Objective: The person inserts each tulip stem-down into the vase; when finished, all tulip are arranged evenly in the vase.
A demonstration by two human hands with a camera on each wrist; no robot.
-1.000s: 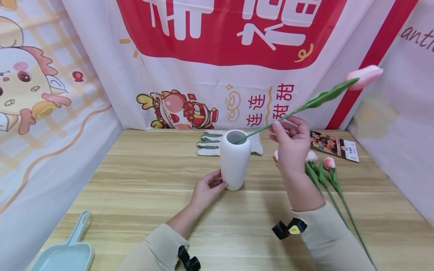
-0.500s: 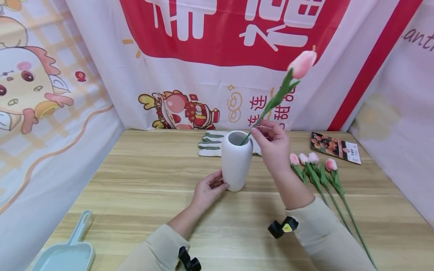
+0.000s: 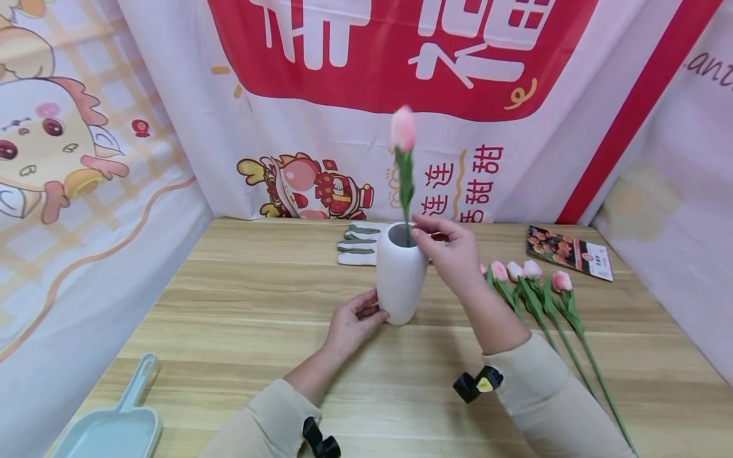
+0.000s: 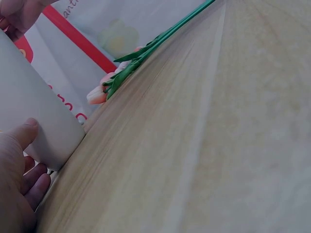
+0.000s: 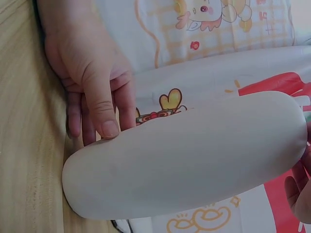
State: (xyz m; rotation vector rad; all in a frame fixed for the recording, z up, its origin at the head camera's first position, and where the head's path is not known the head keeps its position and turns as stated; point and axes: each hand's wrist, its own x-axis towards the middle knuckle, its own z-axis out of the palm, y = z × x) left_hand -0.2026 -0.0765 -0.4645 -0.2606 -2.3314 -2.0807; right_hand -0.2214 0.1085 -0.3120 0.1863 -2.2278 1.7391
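The white vase (image 3: 401, 280) stands on the table, and my left hand (image 3: 350, 327) grips its lower left side. In the right wrist view that hand (image 5: 92, 68) has its thumb on the vase (image 5: 184, 160) near the base. A pink tulip (image 3: 403, 130) stands nearly upright, its stem's lower end inside the vase mouth. At the rim, the thumb and index finger of my right hand (image 3: 455, 257) hold the stem. Only part of my right hand (image 5: 301, 187) shows by the vase mouth in the right wrist view.
Several pink tulips (image 3: 532, 299) lie right of the vase, partly behind my right forearm. White-and-green gloves (image 3: 357, 245) lie behind the vase. A printed packet (image 3: 569, 252) is at the back right, and a light blue dustpan (image 3: 117, 432) at the front left.
My right hand has moved left and lower to the vase rim. The tulip has swung from leaning right to nearly upright. My left hand stays on the vase.
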